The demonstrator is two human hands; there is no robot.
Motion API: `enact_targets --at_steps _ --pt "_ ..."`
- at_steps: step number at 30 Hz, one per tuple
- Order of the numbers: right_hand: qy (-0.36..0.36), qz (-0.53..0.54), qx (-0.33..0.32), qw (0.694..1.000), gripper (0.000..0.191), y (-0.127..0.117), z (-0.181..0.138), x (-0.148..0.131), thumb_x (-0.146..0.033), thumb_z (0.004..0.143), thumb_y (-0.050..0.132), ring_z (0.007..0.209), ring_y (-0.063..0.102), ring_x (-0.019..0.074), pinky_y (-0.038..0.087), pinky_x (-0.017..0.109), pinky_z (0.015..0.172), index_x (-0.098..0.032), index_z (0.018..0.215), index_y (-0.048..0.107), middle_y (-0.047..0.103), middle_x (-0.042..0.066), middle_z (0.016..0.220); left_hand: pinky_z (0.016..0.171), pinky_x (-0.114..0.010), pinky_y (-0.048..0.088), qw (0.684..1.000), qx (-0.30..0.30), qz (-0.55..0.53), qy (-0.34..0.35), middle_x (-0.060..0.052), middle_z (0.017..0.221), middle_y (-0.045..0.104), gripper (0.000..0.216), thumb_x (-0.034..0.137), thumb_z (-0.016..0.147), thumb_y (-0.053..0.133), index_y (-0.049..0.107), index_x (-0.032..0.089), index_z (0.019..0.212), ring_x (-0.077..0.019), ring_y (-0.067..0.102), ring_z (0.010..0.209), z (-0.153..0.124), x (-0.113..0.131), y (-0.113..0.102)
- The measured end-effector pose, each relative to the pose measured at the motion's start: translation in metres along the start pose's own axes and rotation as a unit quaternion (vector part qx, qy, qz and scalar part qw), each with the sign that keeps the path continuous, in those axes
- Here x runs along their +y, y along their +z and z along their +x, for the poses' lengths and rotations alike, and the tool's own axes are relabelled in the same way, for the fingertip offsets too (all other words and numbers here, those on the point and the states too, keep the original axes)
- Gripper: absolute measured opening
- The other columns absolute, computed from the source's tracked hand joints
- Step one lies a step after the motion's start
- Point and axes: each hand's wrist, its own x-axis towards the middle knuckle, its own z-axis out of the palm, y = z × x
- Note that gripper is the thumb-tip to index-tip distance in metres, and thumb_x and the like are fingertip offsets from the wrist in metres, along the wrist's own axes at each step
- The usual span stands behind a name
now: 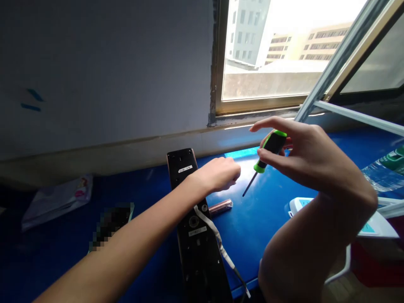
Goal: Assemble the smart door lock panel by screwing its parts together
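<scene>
A long black door lock panel (pixel 205 256) with small white labels lies on the blue table, its upper end toward the wall. Out of its right side sticks a copper-coloured handle (pixel 221 207) with clear wrap at the tip. A white-sleeved cable (pixel 217 235) runs down the panel. My left hand (pixel 221 173) is closed above the panel's right edge, fingers curled under and mostly hidden; what they hold cannot be seen. My right hand (pixel 299 145) grips a screwdriver (pixel 274 143) by its green and black handle, with the shaft slanting down to the left, its tip above the table.
A phone-like dark object (pixel 113 223), blurred out, and a folded plastic packet (pixel 58 200) lie on the left. To the right are a white box (pixel 375 223), a water bottle (pixel 388 170) and a white metal frame (pixel 360 115). A window (pixel 277 92) stands behind.
</scene>
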Motion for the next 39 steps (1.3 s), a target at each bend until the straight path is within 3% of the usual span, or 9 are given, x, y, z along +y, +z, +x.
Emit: enact_targets --at_steps 10,14,18,20,24,27,31,35,39 --pt "0.05 0.012 -0.019 0.998 0.034 -0.021 -0.013 0.027 -0.021 0.078 0.08 0.043 0.066 0.0182 0.044 0.024 0.033 -0.024 0.112 0.078 0.072 -0.005 0.057 0.064 -0.03 0.048 0.997 -0.07 0.01 0.039 -0.007 0.079 0.078 0.01 0.013 0.082 0.077 0.083 0.02 0.081 -0.0235 0.071 0.071 0.044 0.011 0.059" --pt "0.066 0.023 -0.019 0.997 0.038 -0.026 -0.016 0.032 -0.02 0.078 0.08 0.05 0.072 0.0205 0.049 0.024 0.036 -0.024 0.116 0.078 0.074 -0.003 0.06 0.066 -0.03 0.05 0.997 -0.065 0.015 0.039 -0.006 0.083 0.078 0.007 0.023 0.082 0.086 0.082 0.021 0.087 -0.0249 0.072 0.076 0.04 0.012 0.053" --pt "0.073 0.056 -0.044 0.995 0.041 -0.029 -0.014 0.033 -0.027 0.079 0.077 0.055 0.075 0.0222 0.054 0.025 0.039 -0.022 0.12 0.077 0.076 -0.001 0.063 0.079 -0.034 0.055 0.999 -0.016 0.012 0.029 -0.009 0.103 0.08 0.016 0.03 0.098 0.073 0.08 0.021 0.109 -0.0265 0.074 0.095 0.009 0.013 0.027" --pt "0.061 0.07 -0.055 0.994 0.042 -0.028 -0.012 0.032 -0.033 0.081 0.077 0.058 0.076 0.0228 0.058 0.026 0.043 -0.021 0.121 0.076 0.077 0.001 0.067 0.083 -0.036 0.057 0.996 0.081 -0.006 0.019 -0.009 0.106 0.079 0.021 0.031 0.104 0.065 0.077 0.021 0.117 -0.0255 0.073 0.096 -0.02 0.013 0.016" --pt "0.001 0.07 -0.043 0.997 0.042 -0.021 -0.006 0.026 -0.042 0.083 0.078 0.063 0.075 0.022 0.06 0.028 0.046 -0.021 0.12 0.077 0.08 0.004 0.082 0.102 -0.042 0.056 0.924 0.38 -0.018 -0.047 -0.009 0.117 0.076 0.021 0.026 0.102 0.066 0.075 0.021 0.12 -0.0267 0.068 0.115 -0.085 0.005 0.014" --pt "-0.041 0.052 -0.039 0.997 0.043 -0.014 -0.001 0.017 -0.048 0.086 0.078 0.068 0.076 0.0226 0.061 0.029 0.048 -0.022 0.121 0.077 0.081 0.006 0.09 0.106 -0.045 0.054 0.855 0.488 -0.059 -0.167 -0.009 0.127 0.071 0.027 0.032 0.096 0.073 0.074 0.024 0.123 -0.0281 0.066 0.12 -0.122 -0.008 0.036" --pt "-0.083 0.027 -0.041 0.995 0.044 -0.003 0.005 0.003 -0.05 0.091 0.076 0.073 0.078 0.0226 0.066 0.033 0.06 -0.022 0.126 0.074 0.081 0.005 0.09 0.112 -0.05 0.051 0.802 0.468 -0.251 -0.272 -0.012 0.147 0.057 0.048 0.049 0.1 0.064 0.062 0.025 0.142 -0.0333 0.056 0.139 -0.143 -0.022 0.078" --pt "-0.119 0.017 -0.033 0.992 0.038 0.012 0.012 -0.012 -0.041 0.093 0.077 0.076 0.08 0.0219 0.068 0.037 0.075 -0.023 0.126 0.073 0.081 0.002 0.086 0.119 -0.053 0.047 0.745 0.435 -0.435 -0.257 -0.013 0.161 0.051 0.064 0.054 0.101 0.062 0.045 0.027 0.156 -0.0356 0.052 0.147 -0.146 -0.021 0.108" --pt "-0.144 0.015 -0.03 0.989 0.033 0.03 0.019 -0.026 -0.037 0.093 0.078 0.075 0.08 0.0201 0.067 0.034 0.074 -0.024 0.124 0.073 0.081 0.0 0.086 0.114 -0.054 0.053 0.721 0.379 -0.524 -0.249 -0.014 0.14 0.069 0.097 0.046 0.093 0.078 0.02 0.029 0.169 -0.035 0.07 0.126 -0.147 -0.008 0.121"
